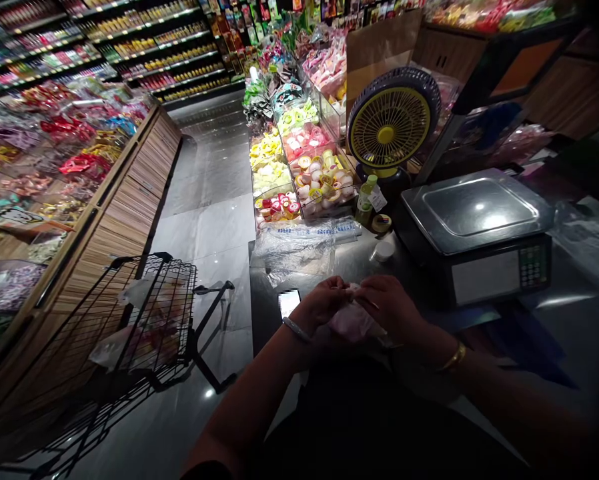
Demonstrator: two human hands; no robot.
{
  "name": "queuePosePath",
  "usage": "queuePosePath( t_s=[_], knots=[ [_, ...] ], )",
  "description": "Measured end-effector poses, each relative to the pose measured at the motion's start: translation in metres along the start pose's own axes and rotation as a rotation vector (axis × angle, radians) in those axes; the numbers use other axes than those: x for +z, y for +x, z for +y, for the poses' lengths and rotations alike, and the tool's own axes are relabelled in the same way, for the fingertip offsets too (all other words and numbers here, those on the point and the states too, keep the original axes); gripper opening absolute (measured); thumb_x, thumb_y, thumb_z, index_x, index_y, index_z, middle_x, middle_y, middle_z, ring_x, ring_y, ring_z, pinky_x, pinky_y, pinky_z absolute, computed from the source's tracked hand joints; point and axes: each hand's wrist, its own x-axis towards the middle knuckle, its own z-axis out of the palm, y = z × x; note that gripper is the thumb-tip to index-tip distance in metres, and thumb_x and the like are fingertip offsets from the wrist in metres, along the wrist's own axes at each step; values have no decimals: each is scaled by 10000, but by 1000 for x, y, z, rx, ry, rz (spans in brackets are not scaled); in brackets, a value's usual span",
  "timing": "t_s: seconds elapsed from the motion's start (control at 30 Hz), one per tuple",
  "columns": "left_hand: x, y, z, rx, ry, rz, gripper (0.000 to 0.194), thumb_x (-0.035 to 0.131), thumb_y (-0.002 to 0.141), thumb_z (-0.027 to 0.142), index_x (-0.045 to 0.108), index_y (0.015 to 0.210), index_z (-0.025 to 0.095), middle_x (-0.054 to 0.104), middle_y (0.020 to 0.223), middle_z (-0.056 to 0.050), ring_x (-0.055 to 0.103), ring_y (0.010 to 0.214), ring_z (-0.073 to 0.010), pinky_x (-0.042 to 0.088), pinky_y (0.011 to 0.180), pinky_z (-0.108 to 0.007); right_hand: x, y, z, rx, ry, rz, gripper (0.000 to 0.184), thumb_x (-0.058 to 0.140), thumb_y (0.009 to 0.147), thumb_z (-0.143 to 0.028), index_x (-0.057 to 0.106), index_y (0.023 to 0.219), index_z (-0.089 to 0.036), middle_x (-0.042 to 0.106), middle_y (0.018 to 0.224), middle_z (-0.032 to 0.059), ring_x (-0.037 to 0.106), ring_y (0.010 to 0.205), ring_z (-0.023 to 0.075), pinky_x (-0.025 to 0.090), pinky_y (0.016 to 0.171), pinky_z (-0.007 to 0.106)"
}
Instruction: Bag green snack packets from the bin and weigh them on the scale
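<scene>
While the left fingers (pixel 335 284) and right fingers (pixel 373 292) pinch its top, the pinkish bag (pixel 351 324) bulges just below them.

Passage lies over the flat bags (pixel 299 250); the scale (pixel 477 230) blocks rightward.

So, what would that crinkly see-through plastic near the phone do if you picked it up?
The clear plastic would probably flop, since it lies in loose wrinkles. It's likely very light, because it looks thin. It might slide easily too, as both it and the counter look shiny.
</scene>
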Motion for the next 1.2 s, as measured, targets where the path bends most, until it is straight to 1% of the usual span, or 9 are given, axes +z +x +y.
queuePosePath(
  t_s=[0.17, 0.27, 0.37, 0.5, 0.63, 0.73, 1.0, 1.1, 1.2],
  knots=[
    [0, 4, 0, 86, 275, -10, 424, 836, 580, 138, 441, 727, 186, 533, 770, 49, 538, 679, -87, 426, 666, -233, 25, 3, 34, 92, 466, -72, 727, 731, 803, -367, 423, 1442, -211, 555, 1412, 148, 571, 1249, 296, 482, 1015, 453],
    [2, 5, -3, 256, 821, 27, 294, 720, 669, 97, 458, 759, 195, 504, 762, 46, 500, 722, -116, 422, 695, -261, 34, 9, 45, 86, 571, -202, 577, 684, 796, -269, 520, 1347, -221, 666, 1255, 103, 658, 1085, 267, 528, 935, 418],
    [7, 5, -12, 449, 1301, 145, 171, 543, 794, 44, 552, 868, 198, 557, 842, -2, 514, 827, -169, 437, 785, -320, 39, 12, 47, 141, 483, -206, 325, 587, 840, -195, 630, 1161, -221, 725, 1069, 72, 682, 962, 248, 539, 885, 413],
    [8, 10, -33, 662, 1719, 363, 271, 456, 899, 67, 596, 1093, 194, 608, 969, -65, 554, 901, -217, 487, 809, -361, 47, 11, 44, 209, 513, -128, 395, 557, 875, -217, 588, 1269, -230, 699, 1210, 92, 669, 1077, 263, 522, 960, 454],
    [1, 15, -47, 775, 1770, 537, 220, 504, 930, 126, 599, 1117, 193, 614, 919, -61, 572, 849, -212, 523, 738, -337, 45, 10, 47, 276, 739, -151, 453, 561, 911, -365, 574, 1338, -215, 632, 1362, 115, 601, 1239, 284, 460, 1068, 482],
    [-2, 15, -49, 868, 1803, 502, 158, 526, 930, 140, 616, 1042, 206, 611, 876, -48, 574, 836, -211, 528, 719, -331, 38, 13, 59, 377, 926, -275, 437, 501, 934, -481, 672, 1216, -193, 697, 1254, 117, 632, 1183, 286, 477, 1039, 466],
    [-4, 14, -54, 1007, 1743, 359, 221, 542, 918, 129, 593, 1110, 224, 640, 979, -58, 600, 896, -206, 547, 741, -324, 44, 28, 99, 445, 892, -601, 428, 650, 792, -586, 703, 813, -161, 702, 749, 37, 615, 714, 187, 485, 707, 323],
    [-3, 11, -51, 919, 1750, 448, 168, 593, 882, 150, 581, 1042, 200, 653, 1007, -77, 606, 925, -223, 546, 775, -348, 48, 29, 107, 418, 884, -656, 365, 685, 771, -526, 659, 786, -162, 655, 709, 8, 559, 665, 146, 437, 646, 279],
    [1, 6, -44, 697, 1822, 537, 108, 637, 853, 200, 574, 941, 201, 670, 896, -59, 619, 840, -230, 522, 716, -349, 46, 30, 106, 360, 785, -660, 218, 667, 783, -383, 635, 796, -168, 644, 730, 2, 551, 682, 141, 425, 649, 269]
  ],
)
